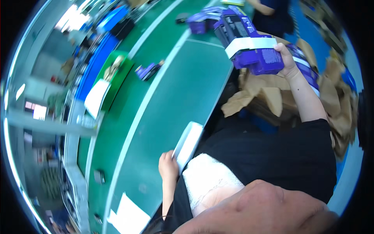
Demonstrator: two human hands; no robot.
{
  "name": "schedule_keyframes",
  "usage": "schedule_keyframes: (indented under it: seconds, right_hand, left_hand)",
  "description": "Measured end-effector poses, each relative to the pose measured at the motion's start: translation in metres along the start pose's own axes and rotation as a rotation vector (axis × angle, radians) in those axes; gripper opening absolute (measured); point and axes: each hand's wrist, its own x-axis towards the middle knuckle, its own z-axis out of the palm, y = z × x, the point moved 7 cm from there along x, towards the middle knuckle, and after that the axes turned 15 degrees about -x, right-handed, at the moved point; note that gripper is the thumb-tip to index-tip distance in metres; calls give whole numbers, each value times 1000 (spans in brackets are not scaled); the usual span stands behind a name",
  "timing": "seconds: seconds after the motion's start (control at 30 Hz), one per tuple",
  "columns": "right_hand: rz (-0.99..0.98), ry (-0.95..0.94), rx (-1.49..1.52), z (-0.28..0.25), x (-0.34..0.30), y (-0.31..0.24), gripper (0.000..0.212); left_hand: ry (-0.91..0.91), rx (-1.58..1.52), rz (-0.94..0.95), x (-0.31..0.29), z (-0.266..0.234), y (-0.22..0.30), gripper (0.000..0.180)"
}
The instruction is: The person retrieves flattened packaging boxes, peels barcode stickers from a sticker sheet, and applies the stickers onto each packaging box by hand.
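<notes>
My right hand [287, 60] is raised at the upper right, closed on one end of a bundle of purple-and-black packs [255, 58]. A white band [251, 43] wraps around that bundle. Lower down, at the near edge of the green work surface, my left hand [168, 165] grips a loop of wide white band [189, 142]. The loop stands on edge close to my body, and its far end is rounded. Part of the left fingers is hidden behind it.
A carton with crumpled brown paper [271, 99] and another banded purple bundle [306, 64] stands at the right. Purple packs [198, 23] lie farther up the green conveyor table [163, 105], with a smaller purple item [148, 71] and a green bin [117, 87] leftward. Another person [272, 17] stands beyond.
</notes>
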Motion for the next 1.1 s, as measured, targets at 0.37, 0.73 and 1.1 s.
schedule_keyframes:
  seconds: [0.37,0.73,1.1]
  right_hand:
    - [438,-342,-310,211,142,239,42]
    - [-619,-231,-1595,272,153,180,49]
    - [-569,-641,-1722,319,147,197,28]
  left_hand:
    - [-181,-242,-203,-13,-14,6,27]
    - [20,-104,51,153,-49,27,41]
    - [-220,-59,-43,184,-22,24,25]
